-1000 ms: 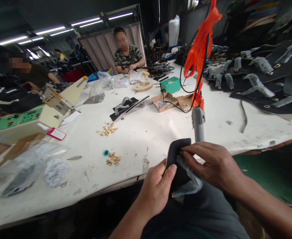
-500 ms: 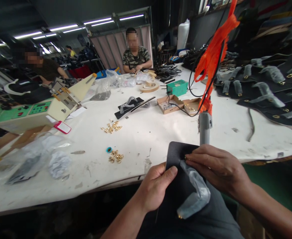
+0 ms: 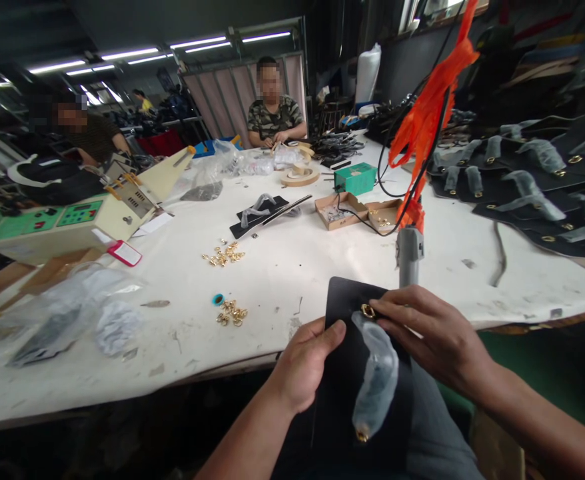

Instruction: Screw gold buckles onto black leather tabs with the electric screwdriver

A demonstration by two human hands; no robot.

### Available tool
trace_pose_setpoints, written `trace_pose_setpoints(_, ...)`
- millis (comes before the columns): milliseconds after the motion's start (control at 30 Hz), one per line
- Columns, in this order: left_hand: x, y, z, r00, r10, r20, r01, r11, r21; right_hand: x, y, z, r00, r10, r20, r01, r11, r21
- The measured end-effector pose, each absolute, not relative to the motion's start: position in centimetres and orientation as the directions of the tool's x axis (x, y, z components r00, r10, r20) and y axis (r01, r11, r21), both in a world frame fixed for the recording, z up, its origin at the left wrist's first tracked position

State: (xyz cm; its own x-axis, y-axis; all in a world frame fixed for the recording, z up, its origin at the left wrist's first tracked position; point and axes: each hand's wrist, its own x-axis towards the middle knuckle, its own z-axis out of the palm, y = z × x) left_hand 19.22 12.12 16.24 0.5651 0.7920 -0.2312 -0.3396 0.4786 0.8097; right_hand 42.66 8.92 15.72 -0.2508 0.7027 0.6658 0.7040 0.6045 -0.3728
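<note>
In my left hand (image 3: 308, 365) is a flat black panel (image 3: 355, 291), gripped at its left edge with the thumb on top. A curved handle wrapped in clear plastic (image 3: 378, 373) lies along the panel. At the handle's upper end is a gold ring (image 3: 368, 311), pinched at the fingertips of my right hand (image 3: 437, 327). Gold metal also shows at the handle's lower end. Behind my right hand hangs a grey electric screwdriver-like tool (image 3: 410, 257), its lower end hidden.
On the white table (image 3: 262, 283) lie piles of gold fittings (image 3: 231, 313), a blue cap (image 3: 218, 300) and cardboard boxes (image 3: 340, 212). Stacked black panels (image 3: 517, 213) cover the right side. A machine (image 3: 80, 223) stands left; a person (image 3: 275, 120) sits across.
The panel has shifted slightly left and turned more face-on. The wrapped handle has swung straighter, and the gold ring at my right fingertips now shows clearly.
</note>
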Motion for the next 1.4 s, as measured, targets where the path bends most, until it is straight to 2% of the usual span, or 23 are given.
trace_pose_setpoints(67, 19.3, 12.4, 16.4, 0.508, 0.829, -0.232, -0.383, 0.459, 0.801, 42.0, 8.1, 15.1, -0.058, 0.742, 0.668, 0.742, 0.479, -0.468)
trace_pose_setpoints(133, 19.4, 12.8, 16.4, 0.446, 0.86, -0.248, -0.424, 0.447, 0.788, 41.1, 6.9, 14.4, 0.133, 0.78, 0.611, 0.719, 0.349, -0.601)
trace_pose_setpoints(200, 19.5, 13.3, 16.2, 0.4, 0.873, -0.278, -0.465, 0.455, 0.76, 40.0, 5.7, 13.6, 0.254, 0.835, 0.488, 0.614, 0.251, -0.748)
trace_pose_setpoints(300, 19.7, 13.8, 15.7, 0.355, 0.866, -0.352, -0.512, 0.495, 0.702, 38.3, 4.1, 12.5, 0.303, 0.911, 0.279, 0.357, 0.163, -0.92)
trace_pose_setpoints(433, 20.2, 13.5, 15.1, 0.347, 0.835, -0.427, -0.559, 0.55, 0.621, 36.8, 3.8, 11.9, 0.364, 0.927, 0.086, -0.019, 0.1, -0.995)
trace_pose_setpoints(533, 20.3, 12.6, 14.9, 0.436, 0.806, -0.401, -0.526, 0.59, 0.613, 36.6, 4.4, 12.0, 0.442, 0.895, 0.061, -0.11, 0.121, -0.987)
trace_pose_setpoints(700, 19.3, 11.4, 14.9, 0.467, 0.824, -0.322, -0.442, 0.533, 0.722, 36.9, 4.8, 12.6, 0.476, 0.871, 0.123, 0.078, 0.097, -0.992)
trace_pose_setpoints(900, 19.4, 10.5, 14.6, 0.528, 0.804, -0.274, -0.4, 0.519, 0.755, 37.1, 4.7, 12.2, 0.482, 0.85, 0.215, 0.308, 0.065, -0.949)
trace_pose_setpoints(1000, 20.2, 10.1, 14.0, 0.483, 0.824, -0.295, -0.338, 0.486, 0.806, 37.7, 4.7, 11.8, 0.371, 0.851, 0.372, 0.521, 0.141, -0.842)
trace_pose_setpoints(1133, 20.6, 10.1, 13.6, 0.353, 0.905, -0.238, -0.277, 0.344, 0.897, 38.4, 4.1, 11.4, 0.218, 0.763, 0.609, 0.758, 0.261, -0.598)
trace_pose_setpoints(1233, 20.5, 10.2, 13.9, 0.287, 0.945, -0.157, -0.146, 0.205, 0.968, 38.2, 3.9, 11.4, 0.085, 0.767, 0.636, 0.816, 0.313, -0.487)
trace_pose_setpoints(1400, 20.5, 10.1, 14.5, 0.257, 0.964, -0.07, 0.018, 0.068, 0.998, 37.4, 4.3, 11.8, 0.056, 0.81, 0.584, 0.763, 0.343, -0.548)
